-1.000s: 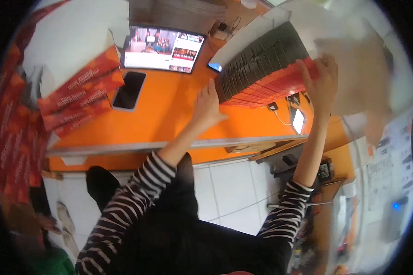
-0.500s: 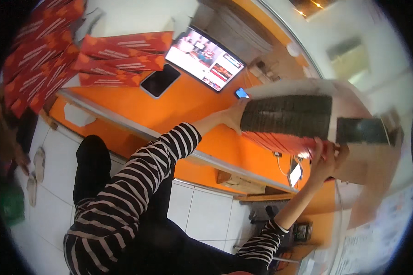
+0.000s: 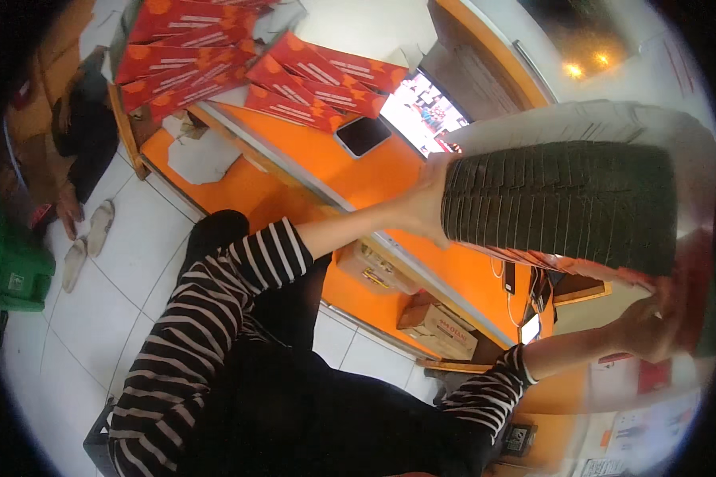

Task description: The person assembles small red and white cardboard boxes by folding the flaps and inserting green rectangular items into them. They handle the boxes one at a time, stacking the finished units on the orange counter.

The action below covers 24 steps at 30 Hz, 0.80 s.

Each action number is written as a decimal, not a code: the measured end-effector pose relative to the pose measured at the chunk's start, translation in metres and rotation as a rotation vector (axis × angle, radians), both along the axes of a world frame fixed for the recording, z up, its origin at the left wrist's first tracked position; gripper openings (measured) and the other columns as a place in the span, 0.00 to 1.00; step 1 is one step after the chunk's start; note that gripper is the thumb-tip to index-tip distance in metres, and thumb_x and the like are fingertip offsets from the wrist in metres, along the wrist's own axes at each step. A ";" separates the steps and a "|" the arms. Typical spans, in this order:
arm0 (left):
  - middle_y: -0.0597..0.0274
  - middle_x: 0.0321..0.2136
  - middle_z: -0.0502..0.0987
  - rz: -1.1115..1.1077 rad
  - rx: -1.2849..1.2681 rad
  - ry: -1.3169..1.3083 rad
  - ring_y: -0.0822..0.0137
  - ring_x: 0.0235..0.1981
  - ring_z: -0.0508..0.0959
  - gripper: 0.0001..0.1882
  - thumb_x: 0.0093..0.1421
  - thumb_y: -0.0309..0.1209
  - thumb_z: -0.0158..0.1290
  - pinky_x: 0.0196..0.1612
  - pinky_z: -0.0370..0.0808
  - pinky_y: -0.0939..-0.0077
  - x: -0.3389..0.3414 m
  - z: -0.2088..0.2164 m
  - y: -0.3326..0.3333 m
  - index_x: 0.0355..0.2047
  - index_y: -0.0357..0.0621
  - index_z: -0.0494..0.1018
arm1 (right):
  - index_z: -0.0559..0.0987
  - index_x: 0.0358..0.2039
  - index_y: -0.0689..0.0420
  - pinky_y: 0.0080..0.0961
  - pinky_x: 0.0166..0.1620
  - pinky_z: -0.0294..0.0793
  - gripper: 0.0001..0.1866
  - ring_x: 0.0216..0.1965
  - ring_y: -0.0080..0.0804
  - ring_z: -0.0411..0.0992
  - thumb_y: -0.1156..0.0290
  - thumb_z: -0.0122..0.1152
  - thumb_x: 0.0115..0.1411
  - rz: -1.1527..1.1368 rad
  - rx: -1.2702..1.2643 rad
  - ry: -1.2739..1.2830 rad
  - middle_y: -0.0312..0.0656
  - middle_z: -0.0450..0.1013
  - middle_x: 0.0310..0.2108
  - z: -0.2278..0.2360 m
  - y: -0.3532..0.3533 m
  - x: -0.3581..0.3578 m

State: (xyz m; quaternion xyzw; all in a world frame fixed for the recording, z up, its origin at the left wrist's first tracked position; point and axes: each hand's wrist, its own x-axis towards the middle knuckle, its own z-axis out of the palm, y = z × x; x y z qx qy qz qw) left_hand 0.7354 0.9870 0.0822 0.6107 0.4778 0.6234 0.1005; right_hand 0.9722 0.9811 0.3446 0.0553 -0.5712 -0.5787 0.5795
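"Two hands on the load? Report nearest first."

"Confirmed from my remote station. Beyond the striped sleeves (image 3: 183, 342), the left hand (image 3: 426, 200) clasped the left end of a thick layered stack (image 3: 561, 207), thumb apart from the partly hidden fingers. The right hand (image 3: 648, 327) was at the lower right corner; blur covered it, and I could not tell whether it pinched or merely supported."

"Position of the stack?"

"Between both hands, over the right part of the desk (image 3: 318, 157), apparently raised. Its underside was hidden, so I could not certify clearance."

"Progress?"

"I judged it partway: the stack was gathered and in hand, but not released. Red printed sheets (image 3: 318, 86) lay fanned on the desk's left, which I took as loose stock outstanding. How much remained beyond that, I could not establish."

"Materials?"

"The stack was blocky, apparently paper or card; its facing side was dark, matt and ribbed with fine pale lines, with red along the lower edge. The desk was smooth and orange. Past the stack I logged a round-cornered dark phone (image 3: 363, 137) and a flat lit screen (image 3: 426, 114). Farther off stood a green plastic bin (image 3: 20, 258), beside pale slip-on shoes (image 3: 100, 227)."
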 end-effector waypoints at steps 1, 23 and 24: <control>0.40 0.50 0.49 0.024 0.005 -0.011 0.45 0.56 0.52 0.70 0.19 0.38 0.70 0.59 0.52 0.60 -0.002 -0.002 -0.012 0.56 0.33 0.34 | 0.81 0.24 0.53 0.20 0.29 0.73 0.17 0.28 0.26 0.73 0.52 0.60 0.50 -0.003 0.064 0.042 0.37 0.75 0.28 0.008 -0.010 -0.003; 0.44 0.53 0.44 -0.575 -0.379 0.045 0.49 0.59 0.47 0.68 0.27 0.41 0.68 0.61 0.47 0.55 -0.035 -0.210 -0.207 0.57 0.36 0.30 | 0.74 0.32 0.60 0.25 0.41 0.65 0.07 0.35 0.32 0.67 0.79 0.51 0.52 0.468 -1.834 1.075 0.41 0.66 0.31 -0.394 -0.091 0.053; 0.45 0.53 0.44 -0.566 -0.374 0.085 0.48 0.59 0.47 0.69 0.26 0.41 0.69 0.61 0.48 0.57 -0.049 -0.210 -0.212 0.58 0.37 0.30 | 0.74 0.31 0.60 0.25 0.40 0.65 0.06 0.34 0.31 0.67 0.80 0.51 0.51 0.597 -1.872 1.120 0.41 0.65 0.30 -0.400 -0.093 0.045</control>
